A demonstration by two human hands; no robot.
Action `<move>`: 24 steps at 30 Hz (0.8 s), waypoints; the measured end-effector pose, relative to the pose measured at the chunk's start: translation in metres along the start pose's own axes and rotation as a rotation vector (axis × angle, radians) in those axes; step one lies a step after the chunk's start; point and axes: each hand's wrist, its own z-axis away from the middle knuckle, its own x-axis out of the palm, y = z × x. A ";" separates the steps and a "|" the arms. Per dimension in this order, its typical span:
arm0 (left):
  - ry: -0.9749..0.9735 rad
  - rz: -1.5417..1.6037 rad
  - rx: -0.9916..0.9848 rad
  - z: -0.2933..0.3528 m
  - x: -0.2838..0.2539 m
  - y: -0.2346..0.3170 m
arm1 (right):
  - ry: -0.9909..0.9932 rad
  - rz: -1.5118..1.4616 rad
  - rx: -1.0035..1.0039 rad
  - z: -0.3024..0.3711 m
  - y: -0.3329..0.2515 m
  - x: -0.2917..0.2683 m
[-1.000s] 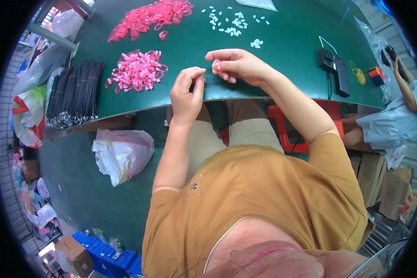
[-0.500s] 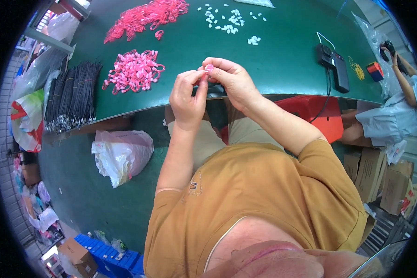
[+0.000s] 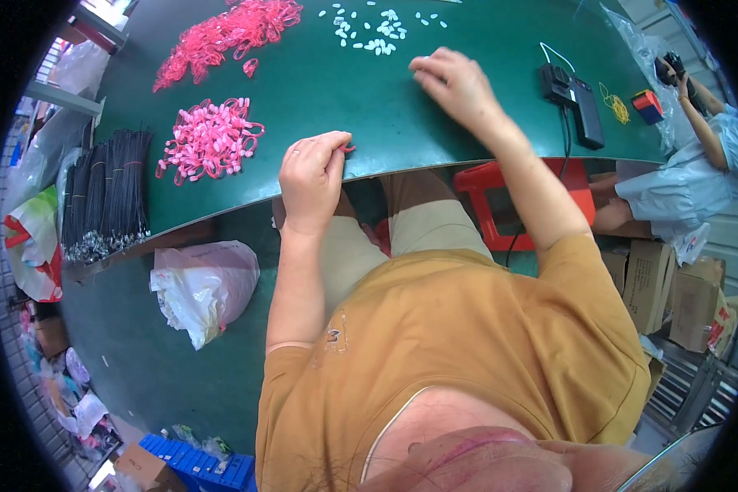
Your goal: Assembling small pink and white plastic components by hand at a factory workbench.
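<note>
My left hand (image 3: pixel 312 182) is closed in a pinch just above the table's near edge. A short bit of a pinkish-red band (image 3: pixel 348 148) sticks out from between its fingertips; the rest is hidden. My right hand (image 3: pixel 459 86) reaches over the green table, its fingers bent and drawn together. What lies at those fingertips is covered by the hand. Close by, to the far left of it, small white oval pieces (image 3: pixel 380 47) are scattered. To the left of my left hand lies a heap of pink loops with pale pink pieces on them (image 3: pixel 209 141).
A larger pile of plain pink loops (image 3: pixel 230 37) lies at the far left. Bundled black cords (image 3: pixel 107 184) rest at the left edge. On the right are a black power device (image 3: pixel 586 115) and yellow string (image 3: pixel 615 105). A white bag (image 3: pixel 205 287) sits below; another person (image 3: pixel 693 172) works at right.
My hands, together before, have come apart. The right one has moved right and away from me toward the white pieces; the left stays pinched on the band. The whole view has shifted slightly.
</note>
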 end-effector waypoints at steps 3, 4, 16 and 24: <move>-0.025 -0.074 0.035 -0.001 0.001 0.002 | -0.103 0.115 0.108 -0.017 0.034 0.002; -0.026 -0.084 0.034 -0.001 0.001 0.002 | -0.104 0.114 0.108 -0.019 0.038 0.003; 0.025 -0.057 0.034 0.003 0.006 -0.004 | -0.223 0.001 -0.101 -0.019 -0.001 -0.005; 0.028 -0.009 0.019 0.002 0.006 -0.002 | -0.320 -0.570 -0.048 -0.003 -0.069 0.030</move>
